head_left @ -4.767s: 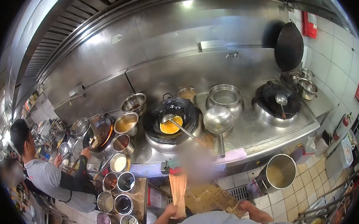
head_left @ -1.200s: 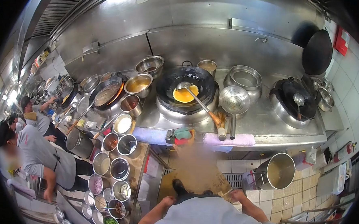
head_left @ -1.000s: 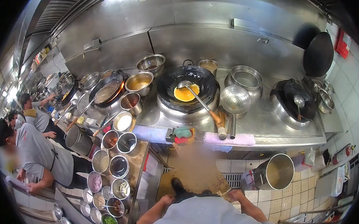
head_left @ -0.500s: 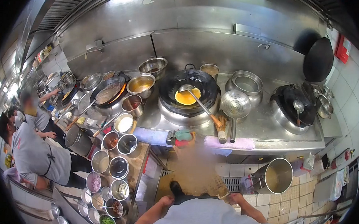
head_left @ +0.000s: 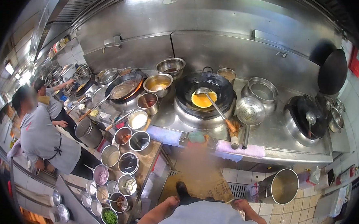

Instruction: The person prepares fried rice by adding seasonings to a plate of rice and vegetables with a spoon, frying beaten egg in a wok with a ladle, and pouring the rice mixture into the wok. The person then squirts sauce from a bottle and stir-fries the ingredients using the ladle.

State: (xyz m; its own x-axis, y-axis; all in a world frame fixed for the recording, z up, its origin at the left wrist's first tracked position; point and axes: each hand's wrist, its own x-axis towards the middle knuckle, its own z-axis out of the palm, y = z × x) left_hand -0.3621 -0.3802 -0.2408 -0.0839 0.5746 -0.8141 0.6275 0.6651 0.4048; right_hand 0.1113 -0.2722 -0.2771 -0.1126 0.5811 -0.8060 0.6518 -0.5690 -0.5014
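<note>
Bright; glare on steel wall (head_left: 221, 19); shadow by black disc (head_left: 333, 72); fisheye bend, black corners; blurred patch below centre.

Two co-workers (head_left: 50, 135) (head_left: 54, 106), one brush (head_left: 235, 133) and one omelette (head_left: 202, 100) are visible.

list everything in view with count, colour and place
woks: at least three, black, along the stove
flat food: one piece, yellow-orange, middle wok
ladles: two, silver, middle and right woks
strainer: one, silver, right of middle wok
brush: one, tan, stove's front edge
containers: over ten, silver, lower left
large pot: one, silver, floor at right
cloths: several, pink, blue, green, stove's front edge
board: one, brown, underfoot
co-workers: at least two, grey shirts, left
rest: too small to count
left grip: one, bare, low centre-left
right grip: one, bare, low centre-right
</note>
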